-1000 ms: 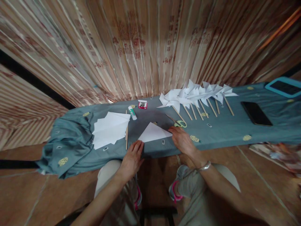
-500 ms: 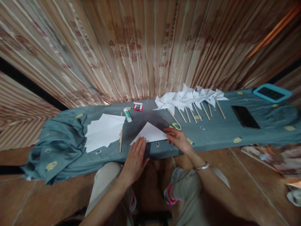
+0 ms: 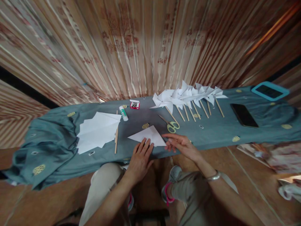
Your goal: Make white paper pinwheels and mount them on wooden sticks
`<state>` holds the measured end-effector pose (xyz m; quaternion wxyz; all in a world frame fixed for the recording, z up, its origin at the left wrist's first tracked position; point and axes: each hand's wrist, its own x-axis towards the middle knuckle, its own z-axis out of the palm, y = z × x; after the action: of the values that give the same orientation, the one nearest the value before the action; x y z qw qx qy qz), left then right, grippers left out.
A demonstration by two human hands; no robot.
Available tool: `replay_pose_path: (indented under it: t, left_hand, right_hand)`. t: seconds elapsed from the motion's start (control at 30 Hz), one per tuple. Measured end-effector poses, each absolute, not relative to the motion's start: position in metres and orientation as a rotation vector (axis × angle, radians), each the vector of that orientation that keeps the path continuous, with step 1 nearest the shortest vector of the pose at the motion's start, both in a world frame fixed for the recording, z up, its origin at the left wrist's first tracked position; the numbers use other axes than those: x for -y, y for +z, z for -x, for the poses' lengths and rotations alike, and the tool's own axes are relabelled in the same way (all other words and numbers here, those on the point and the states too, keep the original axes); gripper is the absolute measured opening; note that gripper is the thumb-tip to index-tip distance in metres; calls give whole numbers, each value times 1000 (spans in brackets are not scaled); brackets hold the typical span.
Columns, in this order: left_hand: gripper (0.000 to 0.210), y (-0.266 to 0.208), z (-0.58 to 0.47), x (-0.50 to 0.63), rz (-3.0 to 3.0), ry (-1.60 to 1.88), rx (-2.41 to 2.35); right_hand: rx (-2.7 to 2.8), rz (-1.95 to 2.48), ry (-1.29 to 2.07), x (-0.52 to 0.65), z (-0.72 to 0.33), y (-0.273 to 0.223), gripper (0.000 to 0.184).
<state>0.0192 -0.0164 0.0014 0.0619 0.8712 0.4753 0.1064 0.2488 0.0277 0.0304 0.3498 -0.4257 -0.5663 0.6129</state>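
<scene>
A white sheet of paper folded into a triangle (image 3: 150, 134) lies near the front edge of the cloth-covered table (image 3: 218, 133). My left hand (image 3: 141, 158) rests on its lower edge with the fingers laid flat. At the paper's right corner is my right hand (image 3: 180, 145), its fingers apart and the index stretched out; whether it touches the paper is hard to tell. Just behind that hand lie scissors with green handles (image 3: 173, 126). Farther left stand out a glue stick (image 3: 123, 113) and a small red box (image 3: 134, 104) with its lid up.
White paper pinwheels on wooden sticks (image 3: 185, 95) lie in a row at the back. Stacked paper sheets (image 3: 98, 133) and loose sticks (image 3: 116, 139) are on the left. A black phone (image 3: 244, 115) and a blue-framed tablet (image 3: 270, 91) lie on the right. A curtain (image 3: 141, 47) hangs behind.
The triangle of paper has turned on the cloth, its top corner now farther right. My left hand has shifted right along its edge, and my right hand's fingers have spread apart.
</scene>
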Motion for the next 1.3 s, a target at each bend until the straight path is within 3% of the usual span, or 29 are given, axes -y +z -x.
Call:
replay_pose_path:
  t: [0.2,0.4,0.5,1.1,1.3]
  left_hand:
    - [57,-2,-16,16,-2657,378,-1391]
    - [52,-2,-17,16,-2625,444,-1356]
    - [49,0,-16,17,-2583,496,-1360]
    - [51,1,-12,23,-2458,492,-1472]
    - [50,0,-10,22,-2468,506,-1463]
  right_hand:
    - [1727,1113,1419,-38,-249,22,31]
    - [1961,1171,925,-38,-240,22,18]
    - [2027,1095,886,-38,-240,29,11]
    - [1843,1211,1162,-64,-208,32,26]
    - [2020,1330,658,-70,-223,24,24]
